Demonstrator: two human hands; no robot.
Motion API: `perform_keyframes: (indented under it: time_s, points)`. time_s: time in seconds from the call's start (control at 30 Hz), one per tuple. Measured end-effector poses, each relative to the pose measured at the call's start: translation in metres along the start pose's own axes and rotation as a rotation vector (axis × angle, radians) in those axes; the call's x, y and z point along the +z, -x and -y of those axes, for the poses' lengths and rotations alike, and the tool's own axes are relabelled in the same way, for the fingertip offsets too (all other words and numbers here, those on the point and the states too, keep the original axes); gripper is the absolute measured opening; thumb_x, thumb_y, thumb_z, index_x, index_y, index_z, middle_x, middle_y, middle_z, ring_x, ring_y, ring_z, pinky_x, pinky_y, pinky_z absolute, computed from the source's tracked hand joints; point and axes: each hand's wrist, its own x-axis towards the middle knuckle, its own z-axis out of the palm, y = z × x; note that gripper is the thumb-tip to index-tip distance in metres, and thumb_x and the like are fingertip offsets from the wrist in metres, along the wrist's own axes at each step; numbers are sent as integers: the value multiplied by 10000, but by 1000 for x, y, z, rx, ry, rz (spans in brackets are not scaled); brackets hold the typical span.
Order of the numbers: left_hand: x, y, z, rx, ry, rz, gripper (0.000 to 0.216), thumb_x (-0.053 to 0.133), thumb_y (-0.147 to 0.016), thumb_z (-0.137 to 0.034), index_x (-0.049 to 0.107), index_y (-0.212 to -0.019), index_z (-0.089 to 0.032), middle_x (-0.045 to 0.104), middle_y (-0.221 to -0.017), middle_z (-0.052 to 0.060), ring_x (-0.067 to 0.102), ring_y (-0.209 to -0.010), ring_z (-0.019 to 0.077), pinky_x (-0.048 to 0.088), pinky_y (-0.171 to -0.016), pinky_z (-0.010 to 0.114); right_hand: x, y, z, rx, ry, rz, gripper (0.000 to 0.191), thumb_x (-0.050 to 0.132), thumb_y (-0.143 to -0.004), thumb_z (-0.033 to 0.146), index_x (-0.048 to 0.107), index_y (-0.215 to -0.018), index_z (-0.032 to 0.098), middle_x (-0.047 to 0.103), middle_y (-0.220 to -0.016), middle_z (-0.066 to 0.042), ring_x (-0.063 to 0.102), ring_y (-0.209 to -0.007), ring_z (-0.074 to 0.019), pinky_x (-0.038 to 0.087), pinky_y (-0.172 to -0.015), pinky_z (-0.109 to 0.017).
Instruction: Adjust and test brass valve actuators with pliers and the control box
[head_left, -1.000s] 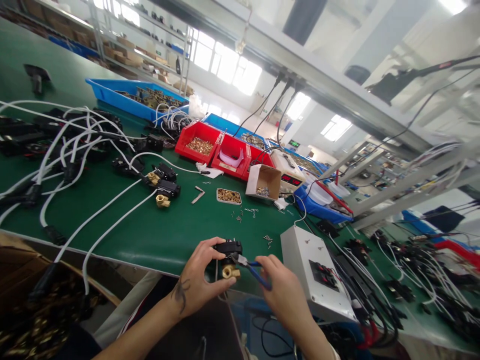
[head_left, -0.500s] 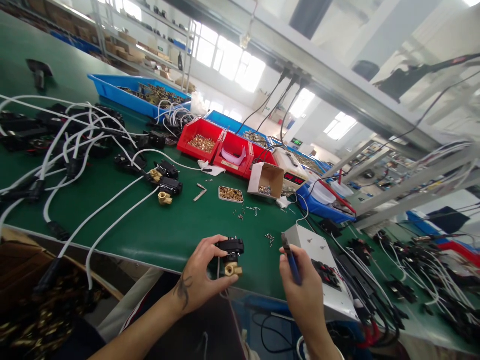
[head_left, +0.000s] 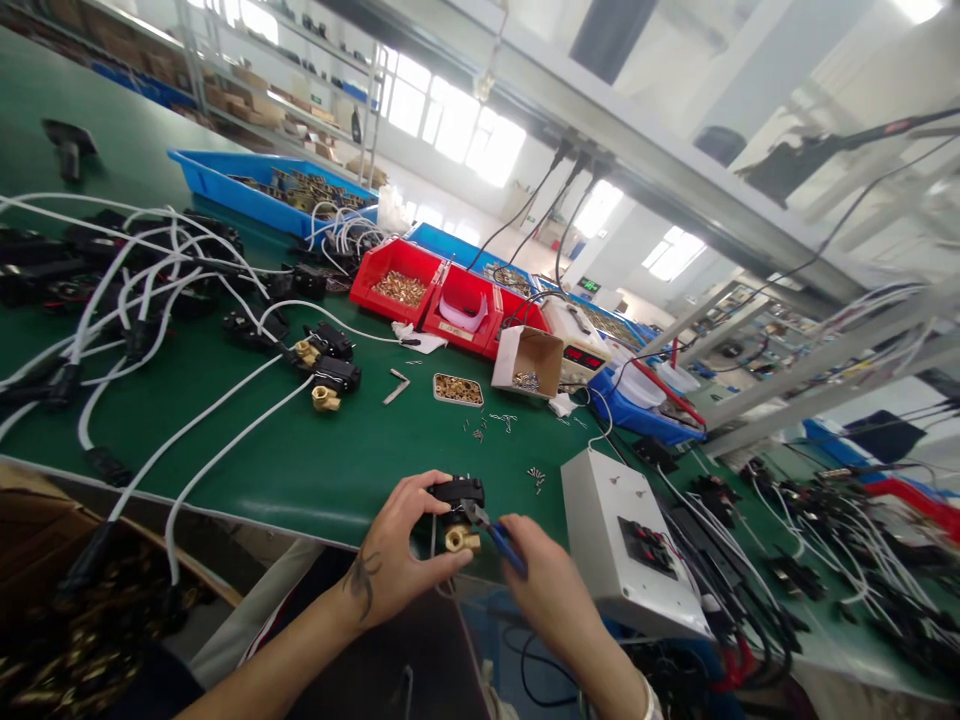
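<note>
At the bench's front edge, my left hand [head_left: 401, 545] grips a black valve actuator with a brass fitting [head_left: 461, 541] at its lower end. The thumb presses near the brass; the fingers lie on the black housing. My right hand [head_left: 541, 570] is closed around blue-handled pliers [head_left: 508, 548]. The pliers' jaws reach the side of the actuator just above the brass part; whether they pinch anything there I cannot make out. Small metal pins [head_left: 535, 478] lie beyond my right hand. Two similar brass-ended units [head_left: 326, 398] with white cables rest farther left.
A small tray of brass pieces [head_left: 458, 389], an open carton [head_left: 528, 362] and red bins [head_left: 397, 281] stand ahead. To the right is a grey switch box [head_left: 615, 540] beside black cables. White cables [head_left: 187, 425] sprawl across the left side. A hex key [head_left: 396, 387] lies mid-bench.
My right hand has moved left with the pliers, from beside the grey box to the actuator, where the jaws now meet it. My left hand keeps its hold in nearly the same place.
</note>
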Motion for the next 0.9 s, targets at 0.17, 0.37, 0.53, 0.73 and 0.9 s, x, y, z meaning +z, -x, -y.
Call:
perform_keyframes:
  time_s: [0.17, 0.37, 0.53, 0.73, 0.9]
  points:
    - [0, 1, 0, -6, 0, 5, 377, 747, -762, -221, 465, -1012, -215, 513, -1279, 27, 503, -1208, 130, 419, -1005, 299, -6, -1, 1, 95, -148, -379, 129, 497, -886, 143, 542, -1002, 177, 546, -790, 14, 517, -648, -75, 413, -618, -143]
    - [1, 3, 2, -6, 18, -19, 359, 734, -774, -224, 477, -1024, -213, 509, -1286, 29, 472, -1231, 124, 386, -1029, 277, -1, 0, 1, 44, 14, 22, 271, 439, -764, 51, 605, -950, 159, 582, -801, -13, 569, -645, -140, 394, -540, -224]
    - [1, 3, 4, -13, 33, -9, 359, 740, -776, -239, 475, -1015, -205, 508, -1282, 44, 486, -1215, 146, 398, -1012, 306, -6, -1, 3, 88, -99, -404, 113, 497, -882, 124, 537, -981, 157, 553, -791, -3, 535, -677, -84, 415, -628, -148]
    - [3, 3, 3, -4, 30, -19, 352, 732, -780, -230, 478, -1024, -209, 507, -1288, 33, 473, -1224, 137, 381, -1022, 293, -4, -2, 3, 19, 23, -65, 283, 466, -785, 31, 597, -983, 184, 565, -811, -4, 549, -664, -130, 387, -574, -221]
    - [3, 3, 4, -17, 17, 2, 370, 747, -770, -228, 475, -1019, -204, 504, -1291, 41, 482, -1228, 146, 392, -1018, 307, -6, -3, 5, 76, -83, -222, 190, 500, -804, 56, 567, -955, 149, 557, -779, -1, 545, -643, -100, 406, -582, -182]
